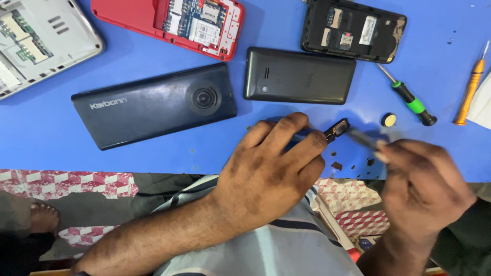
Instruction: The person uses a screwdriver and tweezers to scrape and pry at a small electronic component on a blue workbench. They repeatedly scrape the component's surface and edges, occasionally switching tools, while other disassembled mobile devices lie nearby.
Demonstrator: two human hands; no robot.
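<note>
My left hand [271, 163] pinches a small black phone part [336, 129] between its fingertips, just above the near edge of the blue table [41, 138]. My right hand [422, 181] grips a thin metal tool [364, 139], blurred, whose tip points at that small part. Most of what the left hand covers is hidden under its fingers.
A dark blue phone back cover [153, 105] lies left of my hands. A black back cover [299, 75], an opened black phone [353, 29], an opened red phone [171, 20] and a white device [41, 43] lie farther back. A green-handled screwdriver [409, 97], an orange one [469, 92] and a small round part [388, 119] lie at the right.
</note>
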